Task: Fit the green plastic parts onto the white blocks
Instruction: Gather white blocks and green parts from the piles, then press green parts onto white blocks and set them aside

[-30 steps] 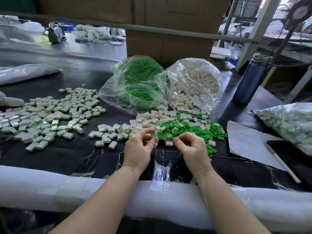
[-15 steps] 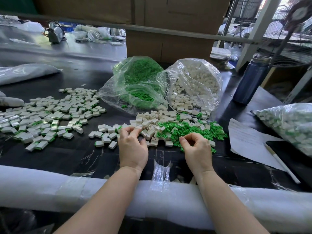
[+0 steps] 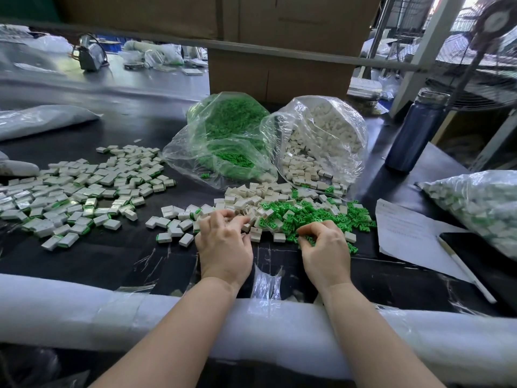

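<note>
Both forearms reach forward over a white padded roll that runs along the near edge of the black desk. The left hand lies palm down at the near edge of a loose heap of white blocks, its fingers bent and their tips in among the blocks; whether it has one in its grasp cannot be told, since the back of the hand hides the fingertips. The right hand is also palm down, its fingers curled and its thumb brought against them at the near edge of a scatter of green parts. It seems to pinch at these parts, though what it holds is hidden.

The green parts lie mixed with the white blocks just beyond both hands. Behind them, two clear bags lie open toward the heap: one of green parts on the left, one of white blocks beside it. To the left a wide spread of blocks with green edges covers the desk. On the right are a sheet of paper with a pen on it, another filled bag and a dark blue bottle. Cardboard boxes stand behind the bags, and a fan stands at the far right.
</note>
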Demonstrator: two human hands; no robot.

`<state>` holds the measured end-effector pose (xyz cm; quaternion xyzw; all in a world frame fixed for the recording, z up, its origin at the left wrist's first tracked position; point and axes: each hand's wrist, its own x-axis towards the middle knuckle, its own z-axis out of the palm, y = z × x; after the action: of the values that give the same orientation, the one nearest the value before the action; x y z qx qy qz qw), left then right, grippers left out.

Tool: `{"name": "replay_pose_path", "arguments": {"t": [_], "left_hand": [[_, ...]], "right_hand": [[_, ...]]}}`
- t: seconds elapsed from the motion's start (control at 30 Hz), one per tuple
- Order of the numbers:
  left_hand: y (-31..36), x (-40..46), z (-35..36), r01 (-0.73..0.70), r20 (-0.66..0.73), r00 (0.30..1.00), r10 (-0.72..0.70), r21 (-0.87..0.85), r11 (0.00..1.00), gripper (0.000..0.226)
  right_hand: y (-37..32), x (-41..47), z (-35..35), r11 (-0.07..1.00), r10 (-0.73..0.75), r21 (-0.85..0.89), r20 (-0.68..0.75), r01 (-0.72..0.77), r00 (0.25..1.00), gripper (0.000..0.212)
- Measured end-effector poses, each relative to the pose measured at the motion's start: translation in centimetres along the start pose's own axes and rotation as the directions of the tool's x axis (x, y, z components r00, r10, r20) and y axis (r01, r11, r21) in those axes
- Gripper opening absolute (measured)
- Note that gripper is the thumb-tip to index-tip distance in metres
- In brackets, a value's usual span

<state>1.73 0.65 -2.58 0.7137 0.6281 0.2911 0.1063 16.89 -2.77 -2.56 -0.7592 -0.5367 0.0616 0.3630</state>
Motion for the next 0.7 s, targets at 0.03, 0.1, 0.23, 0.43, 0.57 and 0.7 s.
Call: {"name": "replay_pose_path", "arguments": {"t": [0.03,0.1,0.23,0.43,0.57,0.7], "left_hand": [[0.0,0.0,0.08,-0.023,0.026,0.999,0.022,0.028,0.999,0.039],[0.0,0.0,0.25,-0.05,0.072,0.996,0.045,0.066,0.997,0.041],[0.05,-0.08,0.35,-0.044,0.087,0.995,0.04,0.048,0.998,0.034],[0.07,-0.15,0.29,-0.036,0.067,0.997,0.035,0.004,0.999,0.023],[0.08,-0.18,0.31,-0.032,0.072,0.997,0.033,-0.01,0.999,0.02],[0.02,-0.19,0.31,-0.045,0.052,0.998,0.046,-0.011,0.999,0.016]], "right_hand": [[0.0,-0.01,0.03,1.0,-0.01,-0.026,0.005,0.01,1.0,0.012],[0.03,-0.07,0.1,0.996,-0.019,-0.083,0.029,0.022,0.999,0.016],[-0.02,-0.13,0.32,0.977,-0.011,-0.211,0.086,0.029,0.996,0.029],[-0.1,-0.21,0.32,0.972,-0.022,-0.233,0.074,0.039,0.997,0.025],[-0.09,-0.24,0.32,0.967,-0.027,-0.25,0.088,0.049,0.996,0.032],[-0.17,-0.28,0.42,0.964,-0.045,-0.258,0.084,0.065,0.995,0.029]]}}
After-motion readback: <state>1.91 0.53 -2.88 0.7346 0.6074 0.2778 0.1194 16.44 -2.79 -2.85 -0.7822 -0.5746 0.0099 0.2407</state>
